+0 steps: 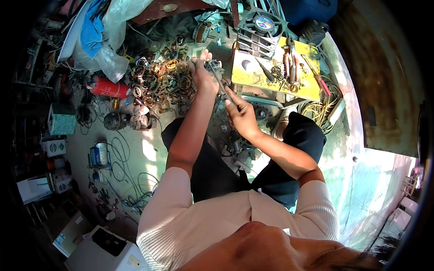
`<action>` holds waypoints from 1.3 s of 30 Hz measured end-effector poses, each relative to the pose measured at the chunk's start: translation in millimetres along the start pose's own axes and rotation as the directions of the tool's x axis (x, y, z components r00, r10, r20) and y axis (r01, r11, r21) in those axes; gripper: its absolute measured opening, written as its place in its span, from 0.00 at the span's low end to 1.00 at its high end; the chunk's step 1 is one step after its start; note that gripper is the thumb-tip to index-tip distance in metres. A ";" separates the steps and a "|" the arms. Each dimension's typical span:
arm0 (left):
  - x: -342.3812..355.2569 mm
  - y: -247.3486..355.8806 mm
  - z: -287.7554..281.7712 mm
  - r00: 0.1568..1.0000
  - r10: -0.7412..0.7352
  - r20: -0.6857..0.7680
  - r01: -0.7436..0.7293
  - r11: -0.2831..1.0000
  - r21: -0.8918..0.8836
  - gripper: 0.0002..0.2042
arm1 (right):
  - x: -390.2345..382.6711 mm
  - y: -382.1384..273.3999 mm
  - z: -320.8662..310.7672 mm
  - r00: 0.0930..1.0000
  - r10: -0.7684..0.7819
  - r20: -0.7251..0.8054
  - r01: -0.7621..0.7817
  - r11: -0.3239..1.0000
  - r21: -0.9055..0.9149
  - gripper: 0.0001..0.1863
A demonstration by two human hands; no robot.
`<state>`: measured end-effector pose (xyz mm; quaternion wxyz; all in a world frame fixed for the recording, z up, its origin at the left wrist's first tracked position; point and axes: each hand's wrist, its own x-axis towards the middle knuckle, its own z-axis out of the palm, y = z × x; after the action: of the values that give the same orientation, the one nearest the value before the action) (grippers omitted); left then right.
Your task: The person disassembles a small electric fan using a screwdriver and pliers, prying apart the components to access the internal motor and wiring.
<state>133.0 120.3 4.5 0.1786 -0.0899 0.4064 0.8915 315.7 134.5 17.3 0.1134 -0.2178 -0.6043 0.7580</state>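
My left hand (203, 76) reaches forward over the work area, its fingers closed around a greyish part that they mostly hide. A thin grey metal rod (216, 74) slants from beside the left hand down to my right hand (241, 113). The right hand grips the rod's near end, with the index finger laid along it. Just left of the left hand lies a heap of small motor stators with copper windings (165, 79).
On the right, a low yellow-topped table (242, 74) holds pliers (291, 63), a screwdriver (266, 70) and a fan (264, 25). Coiled cable (323, 110) lies beyond it. Left are a red cylinder (109, 87), a green box (62, 122) and loose wires (120, 156).
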 end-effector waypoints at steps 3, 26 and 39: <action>20.3 0.7 -10.1 0.979 -0.199 0.037 0.202 0.963 -0.176 0.24 | 6.1 17.7 0.6 0.990 -0.139 -0.030 0.134 0.982 -0.135 0.25; 24.7 59.1 -39.9 0.888 -0.425 0.175 0.456 0.862 -0.222 0.19 | 28.8 -35.0 -51.8 0.987 0.069 0.143 -0.041 0.980 -0.195 0.26; 32.6 59.9 -54.1 0.846 -0.375 0.379 0.464 0.869 -0.175 0.13 | 23.7 -38.8 -55.7 0.958 0.138 0.253 -0.084 0.973 -0.214 0.27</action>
<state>80.4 51.1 0.7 0.4232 -0.0480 0.2199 0.8776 317.3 202.6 40.5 -0.0343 -0.1582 -0.6743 0.7205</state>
